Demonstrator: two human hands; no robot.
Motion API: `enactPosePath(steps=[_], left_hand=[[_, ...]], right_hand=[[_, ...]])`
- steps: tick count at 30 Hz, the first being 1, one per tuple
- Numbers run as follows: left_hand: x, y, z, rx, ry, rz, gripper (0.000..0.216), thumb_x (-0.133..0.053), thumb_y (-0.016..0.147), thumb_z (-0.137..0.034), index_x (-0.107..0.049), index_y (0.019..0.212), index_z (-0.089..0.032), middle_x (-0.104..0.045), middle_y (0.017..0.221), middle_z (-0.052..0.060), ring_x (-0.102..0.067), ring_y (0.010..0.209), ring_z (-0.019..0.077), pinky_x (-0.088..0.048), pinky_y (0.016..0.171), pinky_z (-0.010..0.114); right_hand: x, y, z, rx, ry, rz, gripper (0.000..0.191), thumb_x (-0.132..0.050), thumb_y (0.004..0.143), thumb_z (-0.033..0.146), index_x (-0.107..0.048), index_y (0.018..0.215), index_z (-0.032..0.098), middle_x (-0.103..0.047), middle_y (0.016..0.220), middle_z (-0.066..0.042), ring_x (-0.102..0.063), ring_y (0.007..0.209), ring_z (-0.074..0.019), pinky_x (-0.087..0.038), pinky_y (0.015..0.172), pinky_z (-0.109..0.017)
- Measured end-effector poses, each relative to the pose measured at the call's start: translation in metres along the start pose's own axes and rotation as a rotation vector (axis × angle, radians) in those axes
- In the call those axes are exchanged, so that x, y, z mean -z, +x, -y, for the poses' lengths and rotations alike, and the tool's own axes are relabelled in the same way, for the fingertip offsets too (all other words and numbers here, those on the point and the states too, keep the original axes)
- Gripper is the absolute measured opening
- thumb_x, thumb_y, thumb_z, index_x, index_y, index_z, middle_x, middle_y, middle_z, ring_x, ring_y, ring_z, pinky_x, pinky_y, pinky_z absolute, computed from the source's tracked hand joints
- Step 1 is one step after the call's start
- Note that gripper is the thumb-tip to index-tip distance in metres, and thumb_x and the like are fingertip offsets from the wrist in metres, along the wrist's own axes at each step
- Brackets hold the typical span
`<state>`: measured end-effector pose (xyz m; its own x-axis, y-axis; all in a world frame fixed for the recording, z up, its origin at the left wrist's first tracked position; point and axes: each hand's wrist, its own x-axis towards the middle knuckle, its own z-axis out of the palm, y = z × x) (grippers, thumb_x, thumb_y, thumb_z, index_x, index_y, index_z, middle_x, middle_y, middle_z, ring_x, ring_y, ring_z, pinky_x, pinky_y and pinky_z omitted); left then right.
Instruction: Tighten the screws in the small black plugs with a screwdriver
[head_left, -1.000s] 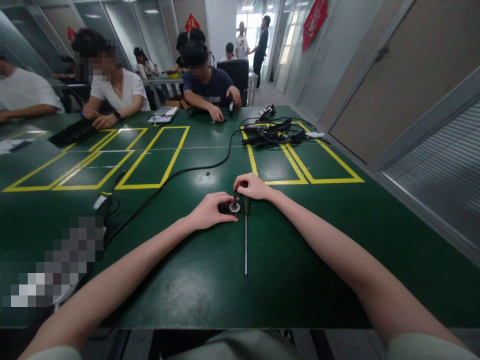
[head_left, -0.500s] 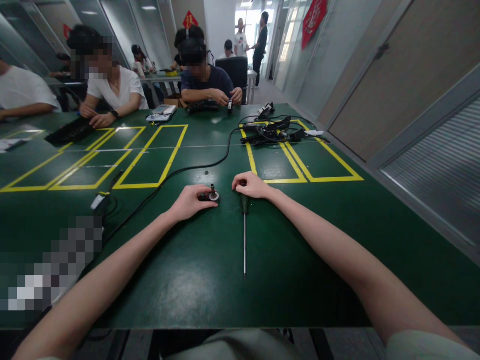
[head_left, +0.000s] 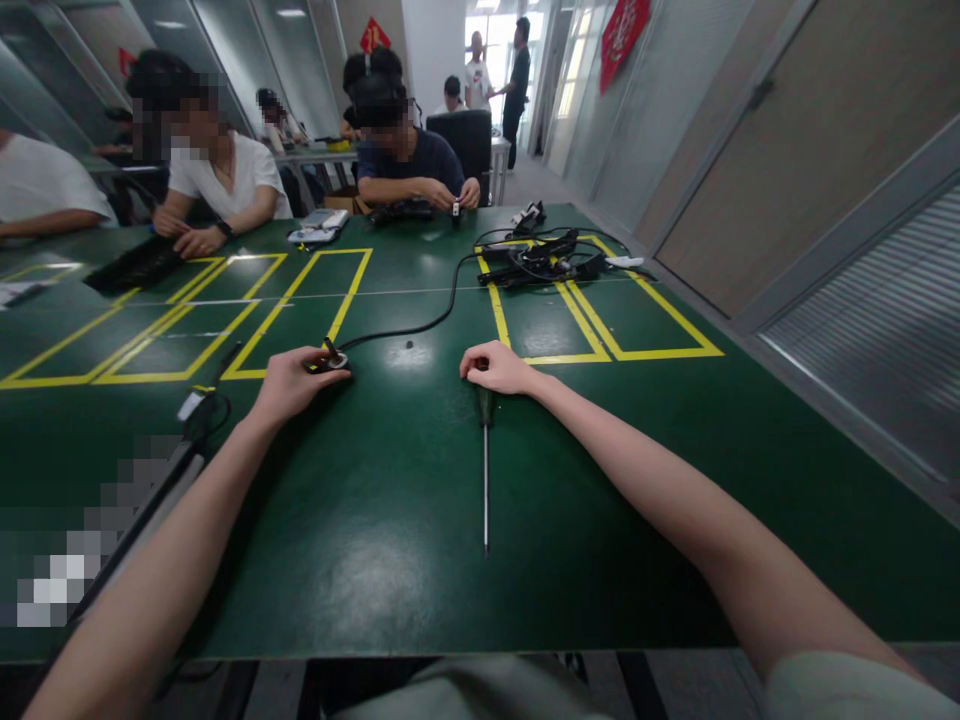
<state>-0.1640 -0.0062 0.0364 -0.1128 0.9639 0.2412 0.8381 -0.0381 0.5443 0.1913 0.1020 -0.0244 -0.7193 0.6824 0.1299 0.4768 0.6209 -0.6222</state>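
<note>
My left hand (head_left: pixel 289 381) is closed around a small black part with a round silver base and a short shaft (head_left: pixel 333 356), resting on the green table (head_left: pixel 390 520) by the corner of a yellow taped box. My right hand (head_left: pixel 496 367) lies curled, fingers closed, over the dark handle of a long screwdriver (head_left: pixel 485 470). The screwdriver's thin metal shank lies flat on the table and points back toward me.
A black cable (head_left: pixel 420 325) runs from the left part to a tangle of black devices and cords (head_left: pixel 540 262) at the far right. Yellow taped boxes (head_left: pixel 300 300) mark the table. A small dark screw (head_left: pixel 409 345) lies loose. Several people sit across the table.
My left hand has slid the small part leftward across the table, away from the screwdriver, to the yellow box corner. My right hand has stayed on the screwdriver handle.
</note>
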Motion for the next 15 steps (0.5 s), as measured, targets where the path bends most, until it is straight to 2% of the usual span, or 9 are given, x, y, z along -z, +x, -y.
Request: enactPosePath(steps=[8, 15], left_hand=[[0.028, 0.002, 0.003, 0.351, 0.155, -0.086, 0.05, -0.076, 0.077, -0.045, -0.079, 0.116, -0.013, -0.082, 0.117, 0.011, -0.074, 0.113, 0.0327, -0.056, 0.096, 0.036], [0.027, 0.003, 0.01, 0.405, 0.246, -0.138, 0.049, -0.076, 0.083, -0.039, -0.077, 0.121, -0.008, -0.081, 0.117, 0.014, -0.075, 0.113, 0.0315, -0.055, 0.099, 0.037]], right_hand=[[0.0, 0.001, 0.005, -0.038, -0.02, 0.011, 0.036, -0.066, 0.097, 0.043, -0.067, 0.116, 0.013, -0.07, 0.114, -0.007, -0.068, 0.099, -0.0144, -0.061, 0.086, -0.033], [0.001, 0.001, 0.006, -0.033, -0.027, 0.01, 0.036, -0.066, 0.097, 0.044, -0.067, 0.116, 0.013, -0.07, 0.114, -0.007, -0.068, 0.099, -0.0145, -0.061, 0.087, -0.034]])
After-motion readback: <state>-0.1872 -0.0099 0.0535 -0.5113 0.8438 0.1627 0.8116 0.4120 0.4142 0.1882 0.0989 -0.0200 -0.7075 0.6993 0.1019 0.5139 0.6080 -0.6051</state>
